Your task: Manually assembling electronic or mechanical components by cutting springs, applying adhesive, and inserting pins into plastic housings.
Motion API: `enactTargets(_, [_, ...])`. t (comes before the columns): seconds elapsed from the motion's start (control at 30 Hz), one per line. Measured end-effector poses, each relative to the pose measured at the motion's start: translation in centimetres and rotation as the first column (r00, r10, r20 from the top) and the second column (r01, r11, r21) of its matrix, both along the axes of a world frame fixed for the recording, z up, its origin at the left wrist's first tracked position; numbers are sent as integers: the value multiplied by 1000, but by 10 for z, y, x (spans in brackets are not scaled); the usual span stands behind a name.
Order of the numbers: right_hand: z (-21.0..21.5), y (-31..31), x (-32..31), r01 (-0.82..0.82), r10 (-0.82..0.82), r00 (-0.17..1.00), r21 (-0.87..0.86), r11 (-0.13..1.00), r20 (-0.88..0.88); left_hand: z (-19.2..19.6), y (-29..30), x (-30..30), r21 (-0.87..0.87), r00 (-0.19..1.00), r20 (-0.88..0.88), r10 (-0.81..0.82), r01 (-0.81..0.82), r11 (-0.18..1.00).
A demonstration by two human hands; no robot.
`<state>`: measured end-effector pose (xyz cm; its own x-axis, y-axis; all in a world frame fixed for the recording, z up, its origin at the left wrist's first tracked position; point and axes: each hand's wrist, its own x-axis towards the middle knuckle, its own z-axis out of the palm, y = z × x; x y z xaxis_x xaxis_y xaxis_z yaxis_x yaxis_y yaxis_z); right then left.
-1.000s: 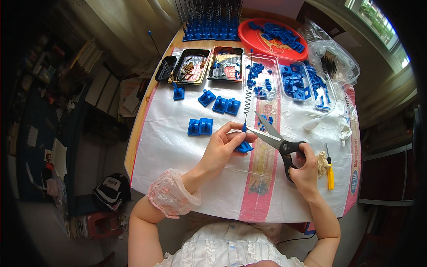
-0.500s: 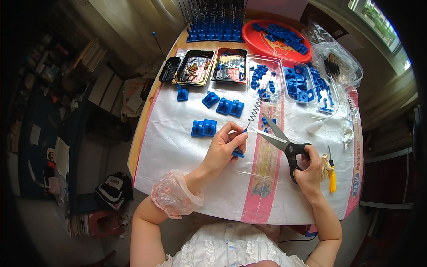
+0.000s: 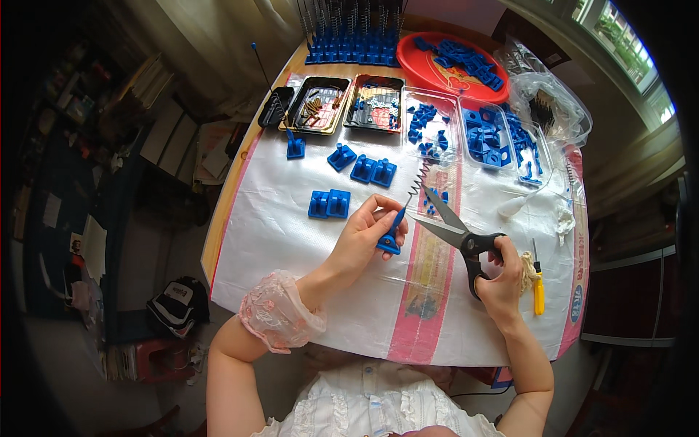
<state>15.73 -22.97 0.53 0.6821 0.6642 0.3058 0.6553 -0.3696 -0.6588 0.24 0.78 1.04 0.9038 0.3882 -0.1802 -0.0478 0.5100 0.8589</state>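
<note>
My left hand grips a small blue plastic part with a thin metal coil spring rising from its tip toward the far side of the table. My right hand holds black-handled scissors with the blades apart, their tips close to the base of the spring, just right of the blue part. Both hands hover over a white plastic sheet with pink stripes that covers the table.
Blue plastic blocks lie on the sheet beyond my left hand. Black trays of small metal parts, clear trays of blue pieces, a red tray and a row of spring-fitted blue parts line the far edge. A yellow-handled tool lies at right.
The left hand has turned the blue part so the spring points up and away. The scissors have opened wider and shifted toward the spring's base.
</note>
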Motion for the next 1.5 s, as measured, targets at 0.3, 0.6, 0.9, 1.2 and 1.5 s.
enactTargets(0.3, [3,3,4,28,-25,994,25,999,-102,8,6,-1,33,999,-33,-30,31,999])
enactTargets(0.6, [7,2,0,7,1,992,60,998,-126,10,8,1,-239,1000,-12,-6,3,971])
enactTargets(0.9, [2,4,3,22,-12,990,66,998,-140,0,8,1,-304,999,-4,-33,30,952])
enactTargets(1.2, [3,4,1,16,-12,992,32,999,-126,5,6,1,-238,999,1,-33,32,971])
enactTargets(1.5, [2,6,-1,20,-11,993,70,997,-119,0,8,-2,-259,999,37,-33,41,965])
